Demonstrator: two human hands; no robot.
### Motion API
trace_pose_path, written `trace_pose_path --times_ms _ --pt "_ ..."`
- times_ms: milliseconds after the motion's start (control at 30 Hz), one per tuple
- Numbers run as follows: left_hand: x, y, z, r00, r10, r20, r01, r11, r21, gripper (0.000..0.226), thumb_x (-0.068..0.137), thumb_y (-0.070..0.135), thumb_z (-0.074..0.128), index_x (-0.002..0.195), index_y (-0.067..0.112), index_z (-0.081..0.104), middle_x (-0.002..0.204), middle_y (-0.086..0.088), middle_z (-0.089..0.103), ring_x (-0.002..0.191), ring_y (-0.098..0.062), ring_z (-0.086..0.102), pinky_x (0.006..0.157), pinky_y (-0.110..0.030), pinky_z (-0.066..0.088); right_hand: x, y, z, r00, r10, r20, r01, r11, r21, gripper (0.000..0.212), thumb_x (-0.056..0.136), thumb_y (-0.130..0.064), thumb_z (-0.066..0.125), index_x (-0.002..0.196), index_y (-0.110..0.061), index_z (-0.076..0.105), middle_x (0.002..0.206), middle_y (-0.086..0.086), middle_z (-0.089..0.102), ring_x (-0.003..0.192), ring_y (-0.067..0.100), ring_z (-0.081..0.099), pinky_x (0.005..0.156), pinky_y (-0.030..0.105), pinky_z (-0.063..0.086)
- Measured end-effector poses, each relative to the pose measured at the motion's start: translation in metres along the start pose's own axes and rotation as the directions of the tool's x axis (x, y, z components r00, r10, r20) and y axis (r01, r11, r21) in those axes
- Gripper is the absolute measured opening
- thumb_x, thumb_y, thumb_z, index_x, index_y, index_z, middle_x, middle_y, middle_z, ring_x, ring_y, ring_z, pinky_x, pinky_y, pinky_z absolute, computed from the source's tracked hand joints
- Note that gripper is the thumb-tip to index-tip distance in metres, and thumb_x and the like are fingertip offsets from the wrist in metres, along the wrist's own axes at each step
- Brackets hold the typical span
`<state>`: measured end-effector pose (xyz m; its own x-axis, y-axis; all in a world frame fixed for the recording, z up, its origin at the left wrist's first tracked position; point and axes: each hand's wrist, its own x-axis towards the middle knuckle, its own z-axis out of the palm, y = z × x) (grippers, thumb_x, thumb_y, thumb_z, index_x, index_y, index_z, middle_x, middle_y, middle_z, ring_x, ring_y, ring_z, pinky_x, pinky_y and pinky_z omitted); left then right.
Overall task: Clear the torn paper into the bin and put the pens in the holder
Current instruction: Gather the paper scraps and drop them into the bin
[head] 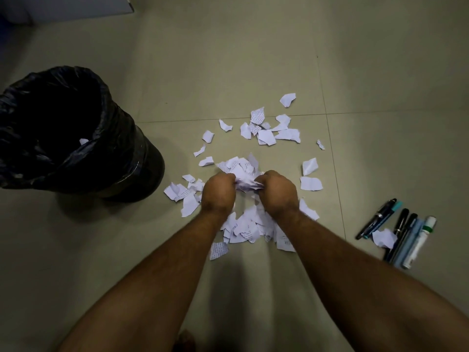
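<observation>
The lined bin (76, 138) stood on the floor (228, 59) left of the scattered torn paper (266, 133), with the pens (401, 232) lying apart to the right. Left hand (218, 191) and right hand (278, 190) had fingers clenched around a paper wad (241, 171) between them. Squeezing it tight before lifting would likely keep scraps from dropping.

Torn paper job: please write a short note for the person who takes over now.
Left hand and right hand both grip one bunch of torn paper just above the floor.
Bin with black liner stands to the left; one scrap is on its liner.
Many scraps remain scattered.
Pens lie at the right, one scrap on them.
No holder is in view.
Left: drop the bunch in the bin, gather the rest, then the pens.
</observation>
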<state>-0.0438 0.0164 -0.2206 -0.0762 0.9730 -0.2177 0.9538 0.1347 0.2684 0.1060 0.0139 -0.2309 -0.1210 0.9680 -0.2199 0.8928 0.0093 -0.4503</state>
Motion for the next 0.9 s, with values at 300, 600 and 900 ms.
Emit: trace_pose_path --times_ms 300,600,900 --pt "-0.003 0.009 -0.043 0.974 -0.223 -0.052 0.199 0.935 -0.293 0.015 0.088 0.012 0.058 0.083 0.008 0.071 0.089 -0.016 0.071 0.088 -0.036 0.064 0.067 -0.027 0.042 0.001 -0.032 -0.031 0.913 0.397 -0.090 -0.317 0.832 0.455 0.020 0.091 -0.022 0.062 0.097 -0.008 0.076 0.094 0.019 0.073 0.088 0.040 0.066 0.070 0.029 0.045" --pt "-0.012 0.009 -0.145 0.942 -0.310 -0.126 0.205 0.833 -0.514 0.019 0.084 0.022 0.065 0.073 0.007 0.069 0.076 -0.014 0.073 0.076 -0.033 0.069 0.069 -0.038 0.056 -0.003 -0.118 -0.092 0.925 0.376 -0.063 -0.228 0.678 0.699 0.023 0.087 -0.029 0.068 0.073 -0.011 0.067 0.079 0.016 0.072 0.073 0.033 0.065 0.063 0.030 0.048" --pt "-0.015 -0.076 -0.304 0.833 -0.411 -0.371 0.209 0.854 -0.476 0.031 0.086 0.036 0.064 0.082 0.007 0.072 0.078 -0.015 0.072 0.077 -0.031 0.069 0.069 -0.038 0.058 0.014 -0.283 -0.132 0.975 0.159 -0.156 0.034 0.588 0.808 0.038 0.084 -0.043 0.070 0.069 -0.008 0.065 0.065 0.007 0.067 0.060 0.027 0.061 0.059 0.035 0.053"
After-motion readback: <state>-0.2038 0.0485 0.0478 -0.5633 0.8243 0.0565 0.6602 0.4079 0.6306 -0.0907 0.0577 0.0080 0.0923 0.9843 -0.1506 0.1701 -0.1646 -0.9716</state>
